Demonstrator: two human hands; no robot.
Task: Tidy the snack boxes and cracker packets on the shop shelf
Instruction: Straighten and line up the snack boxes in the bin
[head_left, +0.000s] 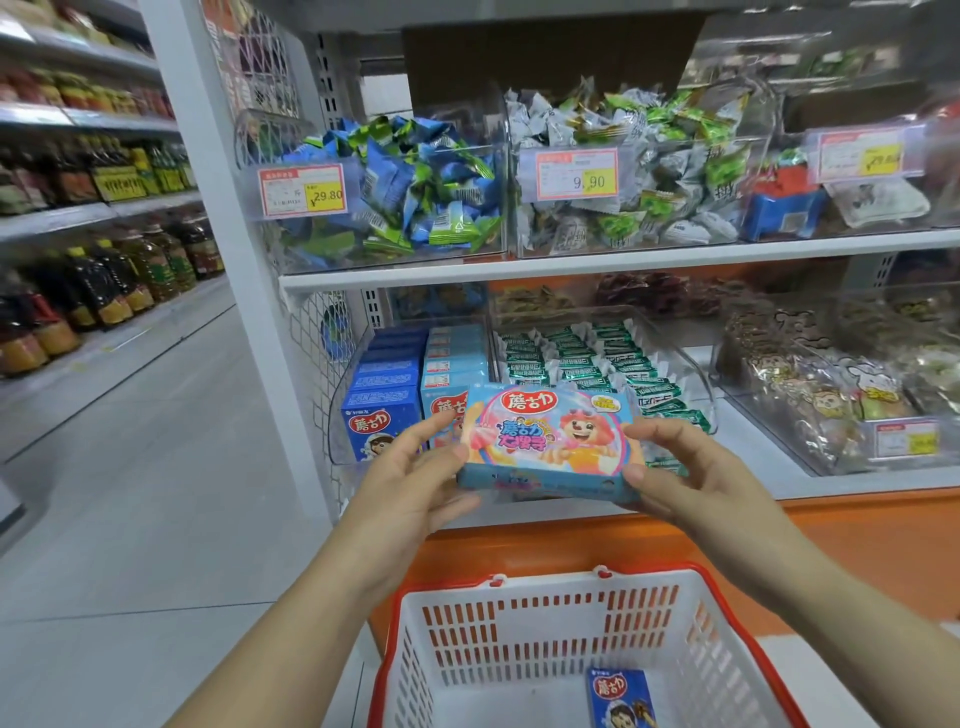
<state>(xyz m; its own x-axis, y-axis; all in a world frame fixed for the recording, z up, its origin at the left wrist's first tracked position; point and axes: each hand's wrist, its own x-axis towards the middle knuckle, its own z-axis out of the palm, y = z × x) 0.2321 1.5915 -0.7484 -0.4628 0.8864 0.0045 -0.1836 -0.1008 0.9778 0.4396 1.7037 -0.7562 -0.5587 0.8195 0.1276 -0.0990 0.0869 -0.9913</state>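
Over one basket (545, 621), left hand (410, 483), right hand (685, 478) hold one box (550, 441).

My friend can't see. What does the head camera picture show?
A left hand and a right hand hold a pink and blue snack box by its ends before a shop shelf. Behind it, clear bins hold blue boxes and green cracker packets. Below, a red-rimmed white basket holds one dark-blue box.

Bright even light, blurred edges, wide-angle bending
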